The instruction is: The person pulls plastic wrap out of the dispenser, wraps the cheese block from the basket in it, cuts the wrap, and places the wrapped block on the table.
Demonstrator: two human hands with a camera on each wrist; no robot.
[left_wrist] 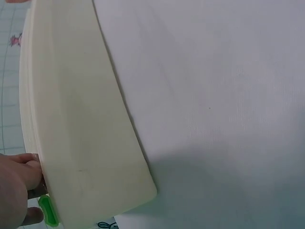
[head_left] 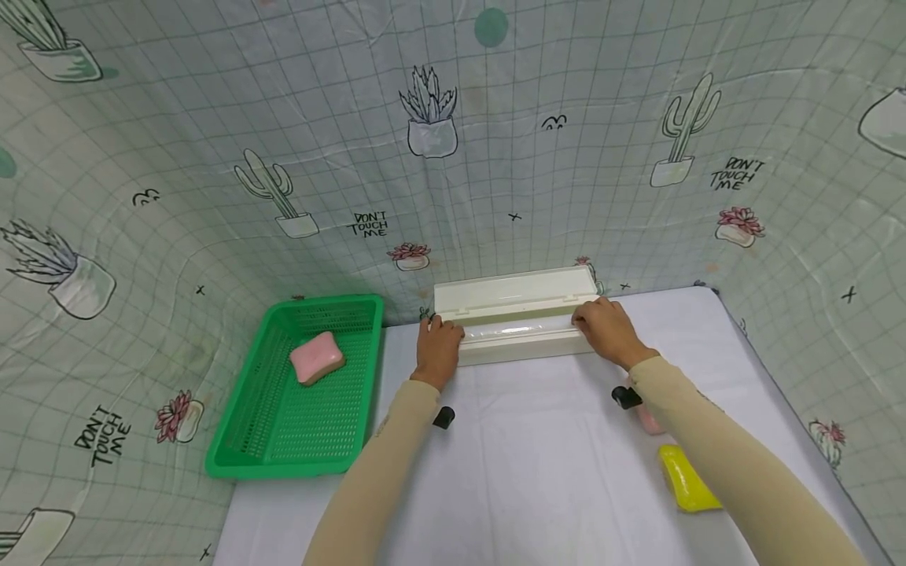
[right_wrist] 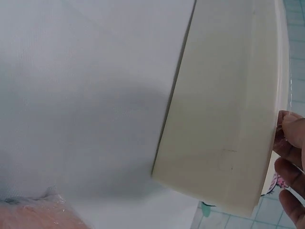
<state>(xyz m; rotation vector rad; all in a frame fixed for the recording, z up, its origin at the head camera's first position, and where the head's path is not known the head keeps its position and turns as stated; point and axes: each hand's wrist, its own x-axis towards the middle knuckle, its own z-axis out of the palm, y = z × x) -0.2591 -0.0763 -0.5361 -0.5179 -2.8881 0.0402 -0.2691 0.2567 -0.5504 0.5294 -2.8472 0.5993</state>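
A long cream plastic wrap dispenser [head_left: 527, 351] lies at the back of the table, its lid [head_left: 515, 291] raised. Clear plastic wrap [head_left: 520, 330] shows inside, glossy under the light. My left hand [head_left: 438, 351] is at the left end, thumb and fingers pinching the wrap at the rim. A green piece [left_wrist: 48, 211] sits by those fingers in the left wrist view. At the right end, my right hand [head_left: 607, 330] pinches the wrap between thumb and forefinger, its other fingers [right_wrist: 288, 167] loosely bent beside the end. The exact grip of the left fingertips is partly hidden.
A green basket [head_left: 283, 469] on the left holds a pink block [head_left: 316, 358]. Near my right forearm lie a yellow wrapped item [head_left: 686, 481] and a pink film-wrapped one [right_wrist: 38, 214], partly hidden. Patterned cloth [head_left: 488, 181] hangs behind the white table [head_left: 524, 472].
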